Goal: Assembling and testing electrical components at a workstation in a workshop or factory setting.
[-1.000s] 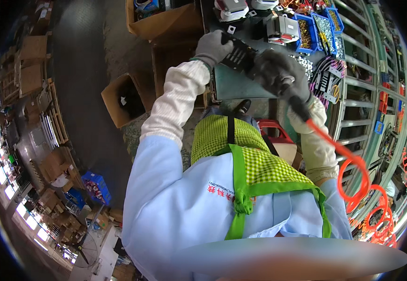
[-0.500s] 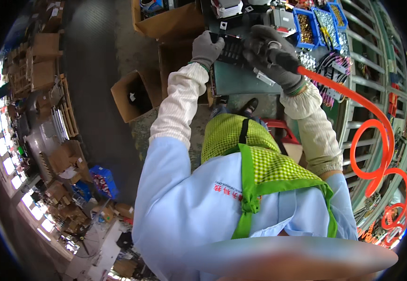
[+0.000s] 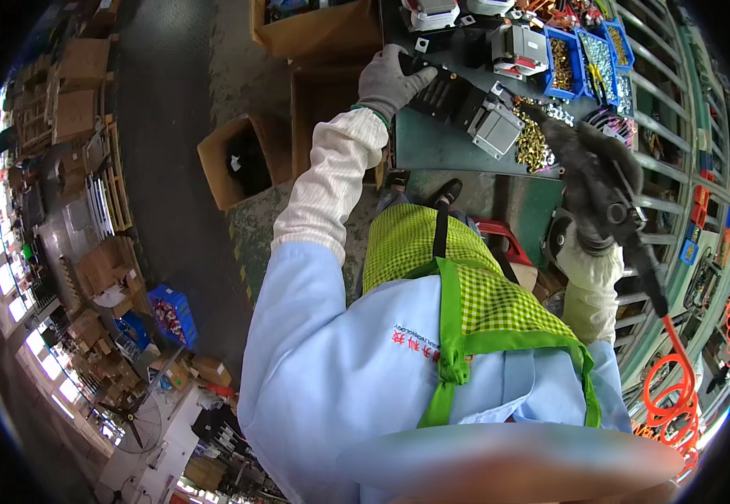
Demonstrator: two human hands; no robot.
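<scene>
My left hand (image 3: 392, 82), in a grey glove, grips the left end of a black slotted housing (image 3: 446, 96) on the bench. At the housing's right end sits a grey metal box (image 3: 497, 130). My right hand (image 3: 604, 172), also gloved, is wrapped round a dark air screwdriver (image 3: 615, 208) to the right of the bench. The tool's tip points up and left toward a heap of brass-coloured screws (image 3: 534, 144). From its lower end runs a coiled orange-red air hose (image 3: 674, 388).
Blue bins (image 3: 561, 65) of small fasteners stand at the bench's far right. More grey-white boxed units (image 3: 519, 49) sit at the back. Open cardboard boxes (image 3: 239, 161) stand left of the bench. A metal rack (image 3: 656, 151) runs along the right.
My right hand and the screwdriver have swung away from the housing, right and toward me, uncovering the metal box and brass screws. My left hand still holds the housing's end.
</scene>
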